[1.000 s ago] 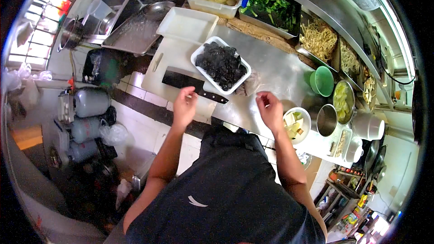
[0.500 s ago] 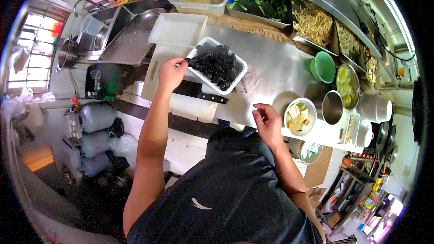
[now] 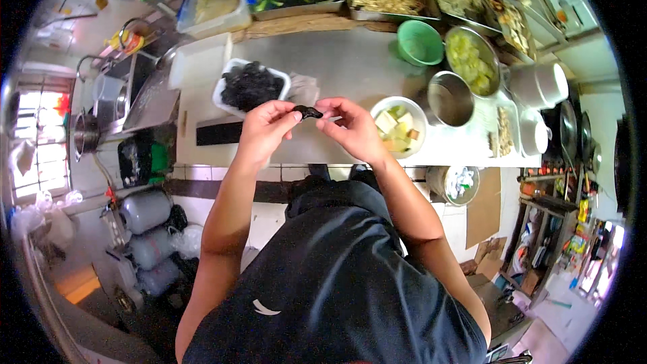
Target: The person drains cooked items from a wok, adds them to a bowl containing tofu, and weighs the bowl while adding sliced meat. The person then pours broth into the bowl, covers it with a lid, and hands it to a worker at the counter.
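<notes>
Brought together since the earlier frame, left hand (image 3: pixel 264 133) and right hand (image 3: pixel 357 132) pinch a black piece (image 3: pixel 309 112) at opposite ends, apparently steadying it, above the counter (image 3: pixel 337 61) toward its front edge. Just beyond, left, a white tub (image 3: pixel 287 83) holds similar pieces (image 3: pixel 251 86), probably for easy reach.

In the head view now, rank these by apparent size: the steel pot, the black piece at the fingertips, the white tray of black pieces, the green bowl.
Largest: white tray
Middle: green bowl and steel pot, too close to rank
Smallest: black piece at the fingertips
</notes>
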### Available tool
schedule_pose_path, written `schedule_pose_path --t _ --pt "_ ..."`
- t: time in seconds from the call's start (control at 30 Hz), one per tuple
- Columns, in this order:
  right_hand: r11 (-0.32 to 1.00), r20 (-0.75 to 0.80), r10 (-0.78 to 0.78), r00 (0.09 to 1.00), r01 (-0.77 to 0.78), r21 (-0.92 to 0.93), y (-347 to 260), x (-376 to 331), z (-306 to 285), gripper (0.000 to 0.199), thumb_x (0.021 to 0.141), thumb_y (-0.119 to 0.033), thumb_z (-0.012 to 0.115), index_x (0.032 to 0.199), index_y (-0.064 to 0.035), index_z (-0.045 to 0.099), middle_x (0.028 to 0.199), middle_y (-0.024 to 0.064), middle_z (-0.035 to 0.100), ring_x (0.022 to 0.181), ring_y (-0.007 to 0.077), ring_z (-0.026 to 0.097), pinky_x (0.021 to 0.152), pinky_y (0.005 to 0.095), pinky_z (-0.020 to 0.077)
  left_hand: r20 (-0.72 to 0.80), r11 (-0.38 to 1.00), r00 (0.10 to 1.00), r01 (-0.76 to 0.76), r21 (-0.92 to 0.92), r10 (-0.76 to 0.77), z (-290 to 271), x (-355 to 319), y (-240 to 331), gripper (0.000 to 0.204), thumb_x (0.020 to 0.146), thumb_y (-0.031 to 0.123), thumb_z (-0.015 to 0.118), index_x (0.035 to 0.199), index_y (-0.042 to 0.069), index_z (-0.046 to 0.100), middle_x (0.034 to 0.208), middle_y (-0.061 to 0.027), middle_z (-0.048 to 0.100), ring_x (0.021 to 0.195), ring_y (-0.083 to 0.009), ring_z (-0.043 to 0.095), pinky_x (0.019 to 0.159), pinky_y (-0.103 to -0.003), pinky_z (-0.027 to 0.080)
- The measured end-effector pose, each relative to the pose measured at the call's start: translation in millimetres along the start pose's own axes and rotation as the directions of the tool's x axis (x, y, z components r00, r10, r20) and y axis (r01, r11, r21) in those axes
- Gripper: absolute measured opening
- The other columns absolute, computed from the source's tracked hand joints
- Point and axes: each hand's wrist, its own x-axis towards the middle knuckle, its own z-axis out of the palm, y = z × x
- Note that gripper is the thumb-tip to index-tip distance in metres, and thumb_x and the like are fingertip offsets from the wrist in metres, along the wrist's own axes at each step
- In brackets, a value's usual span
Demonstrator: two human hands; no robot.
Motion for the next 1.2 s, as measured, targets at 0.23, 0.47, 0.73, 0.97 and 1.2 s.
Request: schedule_pose_path --t 0.23,0.47,0.73,0.97,1.2 --pt "0.972 -0.109 0.212 0.971 -0.198 0.129 11 -50 -93 0.019 0.087 -0.006 0.068 0.104 0.0028 0.069 0.086 0.0003 0.068 0.074 0.0038 0.058 0.067 0.0202 0.0487 0.074 0.993 0.996 -0.064 0.101 0.056 102 7 -12 0.034 0.095 0.016 0.064 0.126 0.004 0.057 0.099 -0.0028 0.065 0.066 -0.006 0.055 0.049 -0.018 0.036" --pt "0.971 -0.164 0.192 0.967 -0.164 0.171 19 -83 -156 0.021 0.087 -0.004 0.068 0.106 0.005 0.067 0.087 0.0017 0.068 0.075 0.005 0.06 0.066 0.0213 0.0494 0.262 0.942 0.948 -0.244 0.232 0.181 171 4 -26 0.044 0.09 0.01 0.069 0.131 0.002 0.054 0.12 -0.0094 0.063 0.099 -0.0119 0.061 0.082 -0.027 0.052" --pt "0.987 -0.041 0.114 0.993 -0.118 -0.105 23 -87 -180 0.017 0.083 -0.007 0.073 0.096 0.0027 0.07 0.08 0.0005 0.063 0.07 0.0047 0.052 0.062 0.0216 0.0446 0.23 0.932 0.962 -0.211 0.294 0.145 207 12 -46 0.014 0.087 -0.002 0.065 0.101 -0.003 0.065 0.088 -0.0057 0.07 0.079 -0.0092 0.065 0.071 -0.024 0.054" --pt "1.0 -0.179 -0.003 0.984 -0.001 -0.023 16 -67 -176 0.011 0.081 -0.009 0.072 0.08 0.0008 0.066 0.065 -0.0041 0.055 0.063 0.0033 0.046 0.054 0.0222 0.0399 -0.015 0.929 0.961 -0.261 0.262 0.275 216 34 -30 0.013 0.086 -0.002 0.064 0.098 -0.004 0.066 0.087 -0.0081 0.07 0.077 -0.0111 0.066 0.07 -0.024 0.054" --pt "0.985 -0.33 -0.028 0.943 -0.03 -0.171 37 -72 -212 0.021 0.083 -0.008 0.073 0.099 0.0021 0.067 0.081 0.0099 0.072 0.071 0.0136 0.067 0.064 0.0286 0.054 0.034 0.713 0.92 -0.325 0.621 0.39 185 40 -34 0.021 0.084 0.008 0.072 0.104 0.001 0.072 0.085 -0.0099 0.071 0.071 -0.0166 0.068 0.069 -0.027 0.055"
